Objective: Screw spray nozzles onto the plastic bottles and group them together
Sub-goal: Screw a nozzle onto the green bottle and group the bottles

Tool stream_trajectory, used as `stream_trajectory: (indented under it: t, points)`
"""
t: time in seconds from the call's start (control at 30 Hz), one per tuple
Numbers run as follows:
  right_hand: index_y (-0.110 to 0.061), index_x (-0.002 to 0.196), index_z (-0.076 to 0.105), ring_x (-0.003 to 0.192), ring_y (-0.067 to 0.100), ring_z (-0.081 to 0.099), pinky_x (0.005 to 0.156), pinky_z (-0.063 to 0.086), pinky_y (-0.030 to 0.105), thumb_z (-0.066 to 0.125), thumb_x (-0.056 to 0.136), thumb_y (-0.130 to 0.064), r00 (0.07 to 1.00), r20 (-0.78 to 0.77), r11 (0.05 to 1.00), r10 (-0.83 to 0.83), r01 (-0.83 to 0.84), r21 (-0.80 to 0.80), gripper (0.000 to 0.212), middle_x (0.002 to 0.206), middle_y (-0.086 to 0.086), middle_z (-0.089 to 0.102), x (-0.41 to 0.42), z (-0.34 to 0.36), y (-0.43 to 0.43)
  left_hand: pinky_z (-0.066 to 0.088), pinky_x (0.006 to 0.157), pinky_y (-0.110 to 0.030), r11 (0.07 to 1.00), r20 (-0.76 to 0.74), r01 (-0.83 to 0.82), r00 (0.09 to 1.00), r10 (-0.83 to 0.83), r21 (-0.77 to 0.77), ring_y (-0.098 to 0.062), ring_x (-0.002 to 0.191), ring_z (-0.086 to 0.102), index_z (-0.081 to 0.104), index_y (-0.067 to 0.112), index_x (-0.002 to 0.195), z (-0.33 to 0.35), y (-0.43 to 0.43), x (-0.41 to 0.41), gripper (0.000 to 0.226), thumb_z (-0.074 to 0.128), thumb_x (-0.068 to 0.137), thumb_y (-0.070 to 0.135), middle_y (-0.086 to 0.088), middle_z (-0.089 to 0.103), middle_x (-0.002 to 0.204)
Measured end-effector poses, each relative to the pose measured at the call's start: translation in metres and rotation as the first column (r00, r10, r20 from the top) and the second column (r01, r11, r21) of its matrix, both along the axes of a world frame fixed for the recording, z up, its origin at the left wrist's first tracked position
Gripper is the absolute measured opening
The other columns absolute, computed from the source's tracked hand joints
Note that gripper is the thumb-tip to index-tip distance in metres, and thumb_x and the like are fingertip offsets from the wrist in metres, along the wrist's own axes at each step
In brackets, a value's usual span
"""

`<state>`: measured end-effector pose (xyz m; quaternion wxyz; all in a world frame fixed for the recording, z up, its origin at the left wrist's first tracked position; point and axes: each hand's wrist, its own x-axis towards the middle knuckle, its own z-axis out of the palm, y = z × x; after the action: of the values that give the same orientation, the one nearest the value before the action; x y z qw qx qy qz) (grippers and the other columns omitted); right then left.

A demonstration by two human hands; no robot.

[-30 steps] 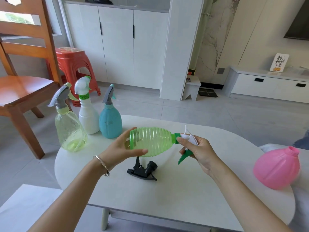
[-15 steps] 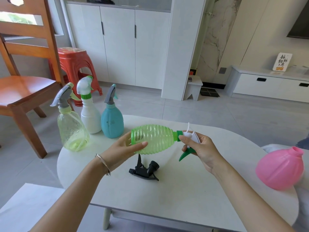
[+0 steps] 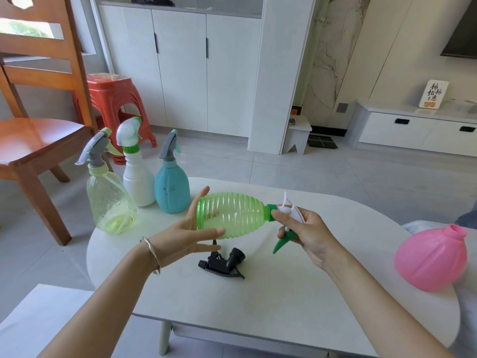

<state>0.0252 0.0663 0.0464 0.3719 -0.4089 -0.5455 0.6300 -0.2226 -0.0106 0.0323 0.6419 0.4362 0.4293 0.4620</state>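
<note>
1. Head view: a ribbed green bottle [image 3: 231, 215] is held on its side above the white bench [image 3: 296, 293], base to the left, neck to the right.
2. The left hand [image 3: 180, 239] cups the base end with its fingers [image 3: 198, 202] spread apart, thumb along the bottle's lower side, index finger raised behind the base.
3. The right hand [image 3: 307, 228] has its fingers closed around a white spray nozzle with a green trigger [image 3: 284, 241]; the nozzle's green collar sits on the bottle's neck, and the trigger points down.
4. A black spray nozzle [image 3: 223, 262] lies loose on the bench just below the green bottle.
5. Three bottles with nozzles fitted stand upright together at the bench's far left: a clear yellowish bottle [image 3: 109, 200], a white bottle [image 3: 136, 177] and a teal bottle [image 3: 171, 188].
6. A pink bottle [image 3: 432, 259] without a nozzle lies tilted at the right edge, well apart from the group, open neck up to the right.
</note>
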Motion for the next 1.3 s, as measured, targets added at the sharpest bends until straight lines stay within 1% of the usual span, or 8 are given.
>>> stream_trajectory:
  t: [0.13, 0.23, 0.37, 0.63, 0.77, 0.9, 1.03, 1.3]
  points:
    - [-0.013, 0.096, 0.070, 0.050, 0.011, 0.059, 0.057, 0.051, 0.017, 0.079, 0.064, -0.029, 0.999, 0.040, 0.999, 0.008, -0.010, 0.046, 0.036, 0.059, -0.010, 0.065, -0.006, -0.003, -0.004, 0.054, 0.087, -0.048, 0.990, -0.101, -0.130, 0.987, 0.123, -0.059, -0.029, 0.131, 0.044, 0.037, 0.051, 0.128, 0.004, 0.002, 0.004, 0.073, 0.059, 0.062, 0.074, -0.006, 0.028, 0.152]
    - [-0.016, 0.089, 0.070, 0.048, 0.010, 0.060, 0.056, 0.052, 0.017, 0.077, 0.071, -0.025, 0.999, 0.053, 0.999, -0.007, 0.005, 0.042, 0.021, 0.054, -0.011, 0.062, -0.011, -0.006, -0.004, 0.057, 0.080, -0.047, 0.958, -0.108, -0.288, 0.952, 0.287, 0.006, -0.022, 0.117, 0.056, 0.044, 0.036, 0.122, 0.001, 0.005, 0.013, 0.064, 0.056, 0.066, 0.063, -0.012, 0.042, 0.140]
    - [-0.023, 0.059, 0.069, 0.048, 0.010, 0.058, 0.057, 0.052, 0.019, 0.079, 0.066, -0.032, 0.999, 0.026, 0.999, -0.035, 0.036, -0.036, 0.015, 0.072, -0.002, 0.071, -0.011, -0.004, 0.000, 0.039, 0.108, -0.047, 0.984, -0.184, -0.173, 0.967, 0.178, 0.041, -0.021, 0.123, 0.054, 0.018, 0.026, 0.148, -0.005, 0.005, 0.003, 0.124, 0.079, 0.047, 0.067, -0.009, 0.046, 0.143]
    - [-0.022, 0.068, 0.070, 0.047, 0.010, 0.057, 0.053, 0.050, 0.017, 0.080, 0.062, -0.033, 0.999, 0.032, 1.000, -0.025, 0.026, -0.016, 0.016, 0.058, -0.008, 0.062, -0.006, 0.001, 0.005, 0.059, 0.076, -0.038, 0.997, -0.282, -0.065, 0.957, 0.071, 0.029, -0.031, 0.123, 0.052, 0.024, 0.070, 0.121, 0.007, -0.003, 0.000, 0.074, 0.068, 0.064, 0.057, -0.008, 0.014, 0.156]
    - [-0.017, 0.090, 0.071, 0.049, 0.010, 0.057, 0.055, 0.050, 0.017, 0.079, 0.054, -0.041, 0.997, 0.067, 0.999, 0.039, -0.041, 0.027, 0.044, 0.053, -0.012, 0.059, -0.010, 0.002, 0.003, 0.059, 0.072, -0.038, 0.971, -0.180, -0.238, 0.956, 0.233, -0.005, -0.030, 0.133, 0.040, 0.038, 0.054, 0.125, 0.010, 0.000, 0.007, 0.070, 0.050, 0.059, 0.076, 0.004, 0.027, 0.150]
    - [-0.018, 0.085, 0.072, 0.047, 0.009, 0.055, 0.055, 0.051, 0.018, 0.079, 0.068, -0.032, 0.998, 0.069, 1.000, 0.008, -0.009, 0.023, 0.023, 0.058, -0.012, 0.064, -0.011, 0.000, 0.006, 0.051, 0.095, -0.044, 0.963, -0.170, -0.270, 0.948, 0.270, 0.025, -0.023, 0.120, 0.057, 0.040, 0.021, 0.137, 0.004, 0.001, 0.004, 0.100, 0.071, 0.054, 0.067, -0.004, 0.048, 0.141]
    - [-0.027, 0.053, 0.070, 0.046, 0.008, 0.054, 0.053, 0.050, 0.018, 0.075, 0.074, -0.028, 0.999, 0.041, 1.000, 0.001, -0.001, -0.016, 0.022, 0.072, -0.006, 0.072, -0.008, 0.001, 0.008, 0.052, 0.093, -0.028, 0.980, -0.128, -0.153, 0.977, 0.169, 0.126, -0.014, 0.114, 0.062, 0.048, 0.030, 0.128, 0.006, -0.003, 0.000, 0.075, 0.084, 0.061, 0.028, -0.004, 0.058, 0.132]
    - [-0.017, 0.092, 0.069, 0.048, 0.008, 0.054, 0.057, 0.050, 0.016, 0.077, 0.068, -0.032, 0.996, 0.082, 0.999, 0.032, -0.035, 0.041, 0.029, 0.054, -0.014, 0.061, -0.011, 0.003, 0.004, 0.059, 0.065, -0.035, 0.984, -0.156, -0.175, 0.974, 0.167, -0.042, -0.032, 0.127, 0.047, 0.018, 0.047, 0.142, 0.010, -0.003, 0.006, 0.081, 0.042, 0.068, 0.071, 0.009, 0.022, 0.149]
